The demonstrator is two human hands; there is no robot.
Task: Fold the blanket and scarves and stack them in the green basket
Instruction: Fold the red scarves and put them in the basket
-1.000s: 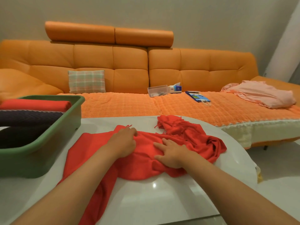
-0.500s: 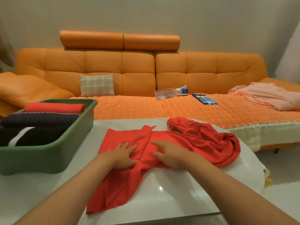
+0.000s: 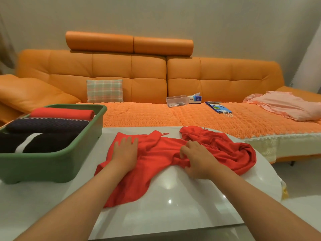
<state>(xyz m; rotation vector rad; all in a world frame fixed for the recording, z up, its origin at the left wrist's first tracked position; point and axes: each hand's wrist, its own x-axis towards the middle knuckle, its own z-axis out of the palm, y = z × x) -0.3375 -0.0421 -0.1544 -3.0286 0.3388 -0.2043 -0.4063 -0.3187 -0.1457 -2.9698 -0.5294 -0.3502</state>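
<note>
Left hand (image 3: 125, 154) presses the scarf (image 3: 156, 153) flat; right hand (image 3: 198, 159) seems to pinch its bunch. Pulling may skew the fold.

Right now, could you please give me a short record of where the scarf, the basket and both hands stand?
scarf: red, crumpled and unfolded on the white table
left hand: rests flat on the scarf's left part, fingers straight
right hand: fingers curled, bunching the scarf near its middle
basket: green, at the table's left, holding a red roll and dark folded cloths
elsewhere: pink cloth lies at the right end of the orange sofa
</note>
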